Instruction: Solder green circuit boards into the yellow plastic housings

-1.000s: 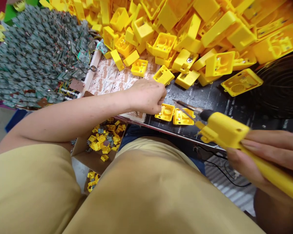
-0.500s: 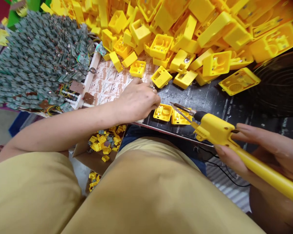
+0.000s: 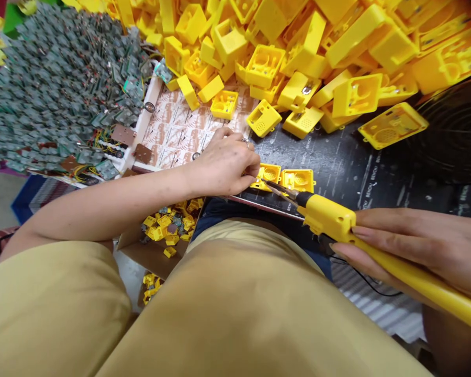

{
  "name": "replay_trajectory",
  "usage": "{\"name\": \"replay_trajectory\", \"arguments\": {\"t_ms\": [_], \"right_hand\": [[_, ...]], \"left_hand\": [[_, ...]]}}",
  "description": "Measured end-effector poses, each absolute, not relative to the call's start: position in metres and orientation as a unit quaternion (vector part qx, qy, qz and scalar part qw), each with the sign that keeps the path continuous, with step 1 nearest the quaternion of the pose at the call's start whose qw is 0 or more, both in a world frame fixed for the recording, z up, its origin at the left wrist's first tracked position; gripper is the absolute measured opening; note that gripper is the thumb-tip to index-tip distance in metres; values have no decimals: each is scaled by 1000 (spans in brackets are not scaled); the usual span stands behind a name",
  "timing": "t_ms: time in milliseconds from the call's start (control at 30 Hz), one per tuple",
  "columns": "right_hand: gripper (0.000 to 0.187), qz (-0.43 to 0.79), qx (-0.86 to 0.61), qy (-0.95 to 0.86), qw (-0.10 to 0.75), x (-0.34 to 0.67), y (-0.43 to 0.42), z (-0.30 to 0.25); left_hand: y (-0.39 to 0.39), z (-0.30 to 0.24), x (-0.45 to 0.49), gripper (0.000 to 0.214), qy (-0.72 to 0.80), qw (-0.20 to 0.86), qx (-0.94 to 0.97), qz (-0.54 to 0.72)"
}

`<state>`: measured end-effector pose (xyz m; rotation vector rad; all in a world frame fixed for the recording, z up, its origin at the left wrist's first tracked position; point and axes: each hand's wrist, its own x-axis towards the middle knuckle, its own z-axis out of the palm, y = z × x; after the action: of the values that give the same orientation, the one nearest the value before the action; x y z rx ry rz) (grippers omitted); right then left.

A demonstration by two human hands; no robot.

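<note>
Head view. Moved since half a second earlier: the yellow-handled soldering iron (image 3: 329,220), whose metal tip came left off the second shell to the first.
- Small yellow plastic open shell (image 3: 267,174): lay at the near edge of the black bench mat (image 3: 357,162). The left hand (image 3: 227,165) pinched its left side, fingertips closed.
- Right hand (image 3: 416,246): fingers lay long and closed around the iron's handle.
- Second matching shell (image 3: 298,179): just beside the first, untouched.
- Progress, judged: one shell under the tip and its neighbour waiting. The heap of yellow housings (image 3: 298,42) and the green circuit boards (image 3: 63,78) were seemingly unworked.
</note>
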<state>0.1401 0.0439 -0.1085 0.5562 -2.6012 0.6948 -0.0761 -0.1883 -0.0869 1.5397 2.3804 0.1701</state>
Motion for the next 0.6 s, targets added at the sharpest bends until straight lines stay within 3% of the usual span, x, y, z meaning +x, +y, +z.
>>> {"name": "replay_trajectory", "arguments": {"t_ms": [133, 400, 600], "right_hand": [[9, 269, 190, -923, 199, 138, 37, -103], [29, 288, 240, -907, 192, 125, 39, -90], [24, 263, 265, -907, 194, 117, 40, -84]], "left_hand": [[-186, -82, -77, 18, 831, 170, 528, 48], [-186, -86, -76, 19, 826, 146, 543, 47], [-185, -87, -76, 19, 826, 136, 544, 60]]}}
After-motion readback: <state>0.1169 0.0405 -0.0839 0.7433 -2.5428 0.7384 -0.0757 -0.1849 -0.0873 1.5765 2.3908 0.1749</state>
